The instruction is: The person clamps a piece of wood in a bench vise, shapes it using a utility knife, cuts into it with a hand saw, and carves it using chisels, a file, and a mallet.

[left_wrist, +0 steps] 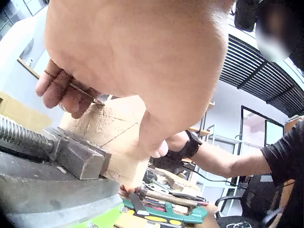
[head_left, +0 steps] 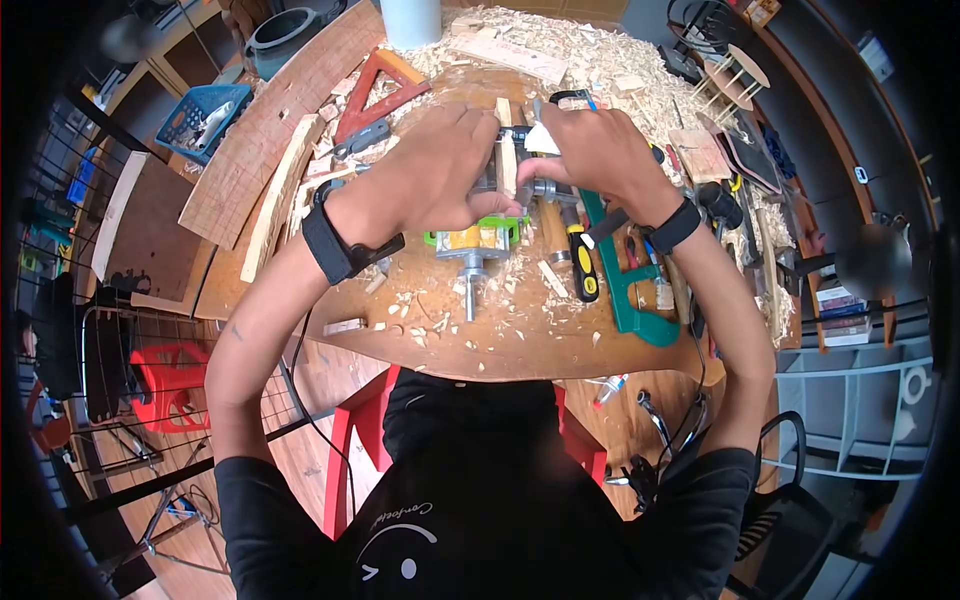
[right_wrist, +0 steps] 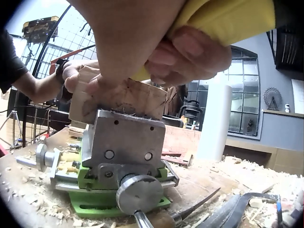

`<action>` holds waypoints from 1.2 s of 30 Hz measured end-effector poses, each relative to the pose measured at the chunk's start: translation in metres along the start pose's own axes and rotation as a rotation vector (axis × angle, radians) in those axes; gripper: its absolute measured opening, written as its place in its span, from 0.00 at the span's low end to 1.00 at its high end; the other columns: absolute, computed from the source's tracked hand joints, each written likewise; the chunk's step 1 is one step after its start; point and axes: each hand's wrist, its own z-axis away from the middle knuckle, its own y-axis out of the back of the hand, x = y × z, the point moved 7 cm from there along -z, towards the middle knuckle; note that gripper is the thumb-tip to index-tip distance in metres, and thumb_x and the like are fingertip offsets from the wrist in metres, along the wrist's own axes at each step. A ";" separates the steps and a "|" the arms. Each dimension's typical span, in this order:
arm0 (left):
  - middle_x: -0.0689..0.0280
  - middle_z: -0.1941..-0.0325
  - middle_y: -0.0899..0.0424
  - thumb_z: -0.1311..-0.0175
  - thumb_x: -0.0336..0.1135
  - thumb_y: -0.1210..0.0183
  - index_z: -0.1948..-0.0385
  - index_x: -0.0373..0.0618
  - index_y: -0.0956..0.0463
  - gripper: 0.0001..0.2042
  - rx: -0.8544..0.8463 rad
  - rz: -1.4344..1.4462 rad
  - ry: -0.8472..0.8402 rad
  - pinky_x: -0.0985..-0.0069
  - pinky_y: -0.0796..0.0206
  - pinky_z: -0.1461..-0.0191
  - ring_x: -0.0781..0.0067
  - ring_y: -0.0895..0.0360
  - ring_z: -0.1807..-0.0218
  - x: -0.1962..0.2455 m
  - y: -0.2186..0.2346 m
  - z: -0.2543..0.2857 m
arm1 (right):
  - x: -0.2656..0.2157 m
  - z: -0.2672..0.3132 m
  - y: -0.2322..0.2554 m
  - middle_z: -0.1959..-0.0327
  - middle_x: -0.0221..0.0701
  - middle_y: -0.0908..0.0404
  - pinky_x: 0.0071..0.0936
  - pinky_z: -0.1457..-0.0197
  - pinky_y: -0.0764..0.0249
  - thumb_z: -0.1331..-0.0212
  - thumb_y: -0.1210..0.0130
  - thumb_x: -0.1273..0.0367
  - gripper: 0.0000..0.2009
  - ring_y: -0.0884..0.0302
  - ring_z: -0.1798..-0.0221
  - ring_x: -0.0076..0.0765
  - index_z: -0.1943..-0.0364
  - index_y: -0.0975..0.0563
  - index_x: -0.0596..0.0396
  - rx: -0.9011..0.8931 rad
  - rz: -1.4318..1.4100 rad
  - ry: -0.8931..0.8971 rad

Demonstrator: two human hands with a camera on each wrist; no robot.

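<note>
A wood block [right_wrist: 142,97] with pencil lines stands upright in the metal vise [right_wrist: 128,137] on its green base. My left hand [head_left: 430,170] is at the block's near side, its thumb along the wood [left_wrist: 118,128] and its fingers curled over the far edge beside a thin metal strip. My right hand [head_left: 610,155] grips a yellow handle [right_wrist: 223,21] just above the block, opposite my left hand. The handle's working end is hidden behind the hand in the right wrist view.
Wood shavings [head_left: 620,60] cover the back of the table. Right of the vise lie a green saw [head_left: 640,315] and a yellow-black handle [head_left: 583,268]. A red triangle [head_left: 360,95], long boards [head_left: 290,120] and a blue basket [head_left: 200,120] are at left.
</note>
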 end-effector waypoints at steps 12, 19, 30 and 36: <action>0.47 0.58 0.25 0.42 0.60 0.35 0.55 0.30 0.32 0.34 0.045 -0.065 0.052 0.57 0.35 0.45 0.43 0.28 0.51 0.010 0.006 0.003 | -0.003 0.017 0.000 0.82 0.43 0.21 0.41 0.72 0.22 0.51 0.40 0.35 0.37 0.18 0.75 0.55 0.62 0.24 0.61 0.024 -0.041 -0.051; 0.44 0.55 0.25 0.48 0.70 0.37 0.48 0.25 0.33 0.46 -0.061 -0.034 0.012 0.56 0.36 0.41 0.41 0.28 0.48 -0.009 -0.001 -0.005 | 0.009 -0.001 -0.007 0.85 0.47 0.22 0.42 0.73 0.21 0.57 0.45 0.26 0.44 0.17 0.76 0.56 0.72 0.23 0.63 0.083 -0.028 0.003; 0.46 0.56 0.25 0.45 0.66 0.37 0.52 0.30 0.31 0.40 -0.028 -0.012 0.045 0.56 0.35 0.46 0.44 0.28 0.52 0.004 0.004 0.000 | 0.005 0.009 -0.008 0.83 0.44 0.20 0.43 0.73 0.22 0.55 0.44 0.28 0.40 0.18 0.76 0.57 0.66 0.20 0.57 0.072 -0.075 -0.058; 0.46 0.57 0.24 0.46 0.63 0.34 0.53 0.31 0.31 0.38 -0.078 -0.010 0.086 0.56 0.35 0.47 0.44 0.28 0.53 0.009 -0.003 0.005 | 0.000 0.026 -0.010 0.82 0.44 0.20 0.43 0.72 0.22 0.53 0.42 0.31 0.38 0.18 0.75 0.56 0.63 0.20 0.57 0.062 -0.137 -0.125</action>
